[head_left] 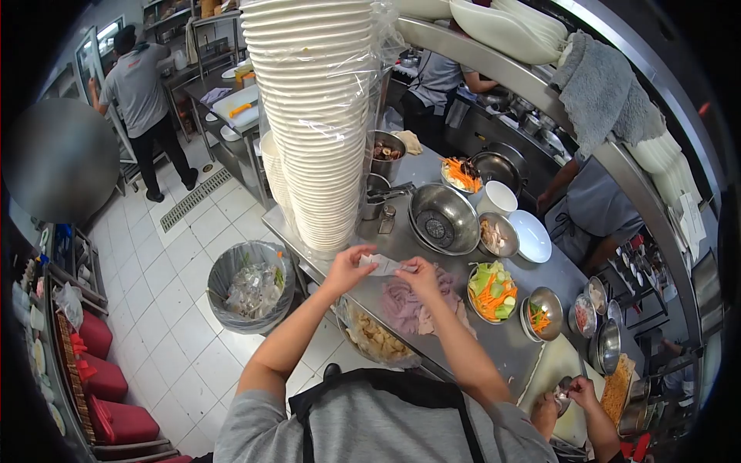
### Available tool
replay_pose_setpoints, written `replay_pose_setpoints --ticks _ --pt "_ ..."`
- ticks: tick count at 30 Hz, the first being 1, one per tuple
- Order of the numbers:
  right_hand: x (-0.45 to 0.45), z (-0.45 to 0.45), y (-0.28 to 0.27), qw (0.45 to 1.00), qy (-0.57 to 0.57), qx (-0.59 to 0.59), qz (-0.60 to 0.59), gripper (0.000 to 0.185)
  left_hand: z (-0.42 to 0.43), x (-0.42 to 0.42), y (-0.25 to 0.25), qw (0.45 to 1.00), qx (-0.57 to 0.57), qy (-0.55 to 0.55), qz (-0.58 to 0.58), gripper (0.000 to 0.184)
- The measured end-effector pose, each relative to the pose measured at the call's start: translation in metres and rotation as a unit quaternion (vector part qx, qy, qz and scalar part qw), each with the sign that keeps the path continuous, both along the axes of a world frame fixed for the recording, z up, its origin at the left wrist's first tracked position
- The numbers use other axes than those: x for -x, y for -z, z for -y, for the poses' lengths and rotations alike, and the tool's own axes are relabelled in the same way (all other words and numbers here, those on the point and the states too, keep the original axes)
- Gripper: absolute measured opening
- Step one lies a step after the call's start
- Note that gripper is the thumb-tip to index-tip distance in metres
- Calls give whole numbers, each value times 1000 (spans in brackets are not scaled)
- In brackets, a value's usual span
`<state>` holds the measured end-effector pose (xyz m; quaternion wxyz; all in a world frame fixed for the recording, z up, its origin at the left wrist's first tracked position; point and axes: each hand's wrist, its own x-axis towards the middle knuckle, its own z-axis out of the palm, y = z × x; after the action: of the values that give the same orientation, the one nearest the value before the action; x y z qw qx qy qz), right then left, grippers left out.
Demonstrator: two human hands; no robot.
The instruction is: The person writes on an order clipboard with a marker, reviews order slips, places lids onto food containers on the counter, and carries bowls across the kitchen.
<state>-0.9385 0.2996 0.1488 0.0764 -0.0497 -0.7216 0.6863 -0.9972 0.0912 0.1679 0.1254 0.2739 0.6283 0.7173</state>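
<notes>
A small white paper slip (378,265) is stretched between my two hands above the steel counter. At its left end, my left hand (349,268) pinches it with thumb and fingers. The other end is gripped by my right hand (419,275). Just below lies a crumpled pinkish-purple cloth (413,302) on the counter. Behind the slip are a large metal bowl (444,219) with a colander-like inside and a small glass shaker (387,220). To the right stands a bowl of cut greens and carrots (492,292). Any writing on the slip is too small to read.
A tall stack of white bowls in plastic (318,123) rises at the counter's left edge. A lined trash bin (251,287) stands on the floor. Close on my right, a co-worker's hands (567,397) work over a cutting board (552,366). Other people stand farther off.
</notes>
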Motion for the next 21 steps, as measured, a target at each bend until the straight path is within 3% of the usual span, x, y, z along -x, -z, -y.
replay_pose_setpoints --ticks 2,6,9,12,15,18,21 --pt "3 7 34 998 24 46 22 24 -12 5 51 999 -31 -9 9 44" --pt "9 12 45 999 29 29 -13 42 -18 -3 67 998 -20 -40 36 50" --pt "5 16 14 990 14 -88 -105 56 -15 -13 32 997 -23 -67 -37 57" --pt "-5 22 -6 968 4 -212 -135 60 -12 -12 30 996 -7 -62 -70 62" --pt "-6 22 4 950 -27 -281 -136 58 -12 -9 40 996 22 -46 -77 63" --pt "-8 33 -9 921 41 -345 -173 51 -14 -7 46 996 3 -32 -82 62" --pt "-7 33 -4 881 -4 -448 -149 50 -15 -8 48 997 -8 -45 -68 60"
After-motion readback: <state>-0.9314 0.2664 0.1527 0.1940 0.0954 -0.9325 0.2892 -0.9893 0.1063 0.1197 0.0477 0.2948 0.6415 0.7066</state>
